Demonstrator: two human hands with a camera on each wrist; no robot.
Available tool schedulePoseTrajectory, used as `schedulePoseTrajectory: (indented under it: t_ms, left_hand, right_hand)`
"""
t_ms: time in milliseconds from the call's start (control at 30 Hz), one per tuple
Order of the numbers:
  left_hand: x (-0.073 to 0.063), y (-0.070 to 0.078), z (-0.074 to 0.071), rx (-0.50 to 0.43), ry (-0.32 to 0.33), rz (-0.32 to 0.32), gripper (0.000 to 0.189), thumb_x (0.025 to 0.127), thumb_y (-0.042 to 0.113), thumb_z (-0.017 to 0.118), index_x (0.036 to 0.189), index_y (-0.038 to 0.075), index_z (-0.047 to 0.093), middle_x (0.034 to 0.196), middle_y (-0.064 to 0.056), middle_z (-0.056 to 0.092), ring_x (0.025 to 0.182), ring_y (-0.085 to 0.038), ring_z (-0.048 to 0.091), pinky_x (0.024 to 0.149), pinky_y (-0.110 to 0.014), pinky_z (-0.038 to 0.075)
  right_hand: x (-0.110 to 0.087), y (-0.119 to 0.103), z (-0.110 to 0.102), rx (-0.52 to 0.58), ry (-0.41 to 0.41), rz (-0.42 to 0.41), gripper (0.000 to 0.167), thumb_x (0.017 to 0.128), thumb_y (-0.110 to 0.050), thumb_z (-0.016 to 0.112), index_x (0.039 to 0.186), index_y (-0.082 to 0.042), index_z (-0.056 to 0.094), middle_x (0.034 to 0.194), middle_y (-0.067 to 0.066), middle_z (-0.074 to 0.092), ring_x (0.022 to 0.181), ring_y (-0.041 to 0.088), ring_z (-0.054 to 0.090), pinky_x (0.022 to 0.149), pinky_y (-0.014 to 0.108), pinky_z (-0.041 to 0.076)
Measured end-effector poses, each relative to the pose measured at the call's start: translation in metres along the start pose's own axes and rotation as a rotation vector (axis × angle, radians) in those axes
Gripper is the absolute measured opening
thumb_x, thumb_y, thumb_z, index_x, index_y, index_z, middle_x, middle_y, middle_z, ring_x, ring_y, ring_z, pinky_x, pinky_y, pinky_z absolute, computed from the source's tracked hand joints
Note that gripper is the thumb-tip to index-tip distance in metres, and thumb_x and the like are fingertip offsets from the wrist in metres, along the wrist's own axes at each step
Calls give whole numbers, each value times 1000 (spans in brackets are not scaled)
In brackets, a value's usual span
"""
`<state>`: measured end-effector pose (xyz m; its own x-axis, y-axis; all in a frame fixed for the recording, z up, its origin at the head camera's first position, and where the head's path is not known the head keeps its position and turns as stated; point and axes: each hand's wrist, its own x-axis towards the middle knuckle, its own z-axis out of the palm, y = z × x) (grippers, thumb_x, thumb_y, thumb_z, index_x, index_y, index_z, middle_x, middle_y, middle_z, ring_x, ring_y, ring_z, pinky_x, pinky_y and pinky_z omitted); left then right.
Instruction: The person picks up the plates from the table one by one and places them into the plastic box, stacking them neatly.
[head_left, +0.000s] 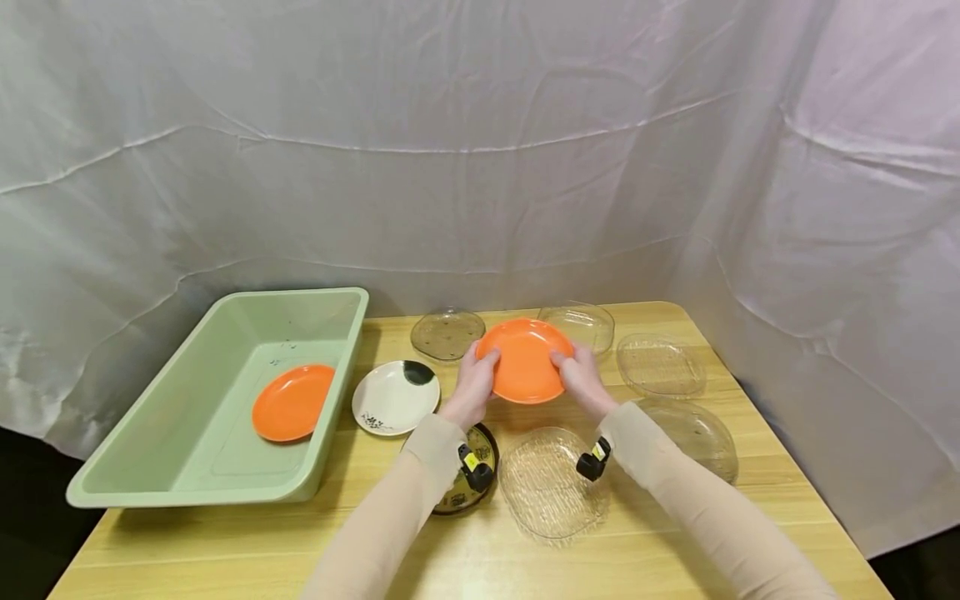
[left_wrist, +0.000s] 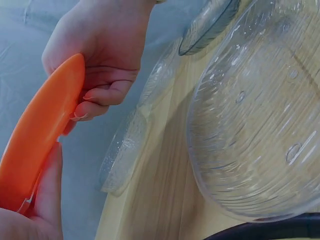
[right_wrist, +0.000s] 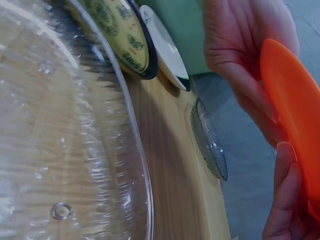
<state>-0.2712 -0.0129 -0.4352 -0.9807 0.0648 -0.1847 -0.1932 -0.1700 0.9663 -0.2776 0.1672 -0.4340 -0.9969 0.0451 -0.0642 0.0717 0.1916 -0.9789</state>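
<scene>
An orange plate (head_left: 527, 362) is held up over the middle of the table by both hands. My left hand (head_left: 474, 382) grips its left rim, thumb on the upper face and fingers curled beneath. On the opposite rim my right hand (head_left: 584, 379) holds it the same way. From the side, in the left wrist view, the plate (left_wrist: 40, 132) looks shallow and smooth, and fingers of both hands show at its underside. A second orange plate (head_left: 294, 403) lies inside the green basin (head_left: 341, 367) at the left.
A white plate with a dark green patch (head_left: 393, 400) lies beside the basin. Under my left wrist is a dark-rimmed patterned plate (head_left: 483, 442). A clear ridged plate (head_left: 553, 487) sits below the hands; several transparent dishes, including a smoky one (head_left: 447, 333), stand behind and right.
</scene>
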Motion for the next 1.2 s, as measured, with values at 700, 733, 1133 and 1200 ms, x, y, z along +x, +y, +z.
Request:
schedulePoseTrajectory:
  t_ms: [700,733,1133,1200]
  left_hand:
    - [-2,-3,-6,71,85,29,45,105,12,45,150,8,44,137,-20,60,93,-15,67,88,-31,61]
    - [-2,-2,-7,75,86,22,46,105,12,45,151,8,43,137,-19,60,92,-15,67,88,-31,61]
    - [-4,9,-17,107,73,6,46,105,13,45,150,7,42,134,-19,60,89,-13,64,86,-28,60]
    - [-5,14,-18,112,71,0,46,105,14,45,151,7,42,133,-19,60,86,-12,64,83,-26,60]
  right_hand:
    - [-4,5,4,38,-56,29,44,103,-12,42,141,10,47,78,-2,66,62,4,64,57,19,55]
    - [-4,6,4,46,-62,32,44,103,-12,42,141,10,47,79,-3,66,62,4,65,58,20,55]
    - [-4,5,1,144,-69,67,43,107,-22,36,135,7,50,89,-2,63,69,6,65,68,24,59]
    - [-4,4,0,156,-73,65,43,108,-24,33,134,5,50,84,-5,65,67,5,65,67,24,59]
